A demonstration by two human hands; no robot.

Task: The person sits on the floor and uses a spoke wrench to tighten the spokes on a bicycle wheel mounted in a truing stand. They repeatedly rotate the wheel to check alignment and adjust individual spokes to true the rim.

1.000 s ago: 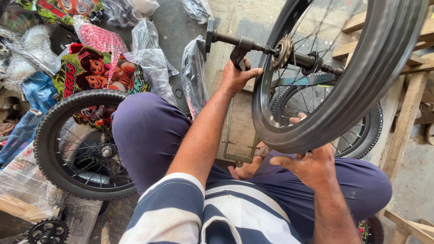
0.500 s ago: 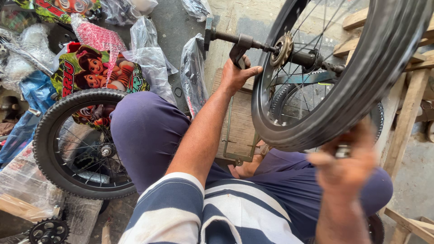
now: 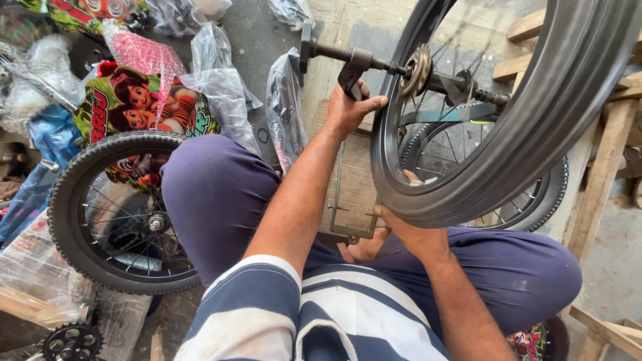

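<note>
Head view: left hand (image 3: pixel 353 107) clasped on wrench (image 3: pixel 352 69) at axle (image 3: pixel 401 67); right hand (image 3: pixel 408 230) fingers curled around black tyre (image 3: pixel 481 180) rim.

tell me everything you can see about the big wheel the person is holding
The wheel is a black bicycle wheel with a smooth rubber-looking tyre, a dark rim and thin metal spokes. A brass-coloured sprocket sits at its hub on a threaded axle. It stands upright and close to the camera, over the person's lap. The right hand grips the tyre's lower edge; the left hand holds a part on the axle. A second wheel lies behind it.
</note>
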